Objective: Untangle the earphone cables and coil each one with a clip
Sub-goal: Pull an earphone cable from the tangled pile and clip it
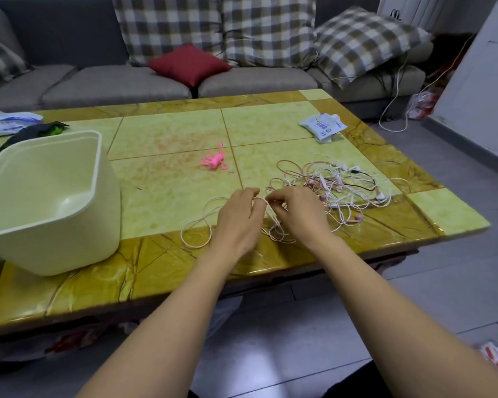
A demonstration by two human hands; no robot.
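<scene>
Earphone cables (337, 185) tangled on a tiled table (170, 133) before a sofa (112, 84); left hand (236, 222) and right hand (296, 214) pinch one pink strand.

No text legible, blue print on white packet (322, 126) too blurred to read, likewise blue marks on plastic bag (9, 123)

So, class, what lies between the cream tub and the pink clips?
Nothing: in the head view, only bare tabletop separates the cream tub from the pink clips.
</scene>
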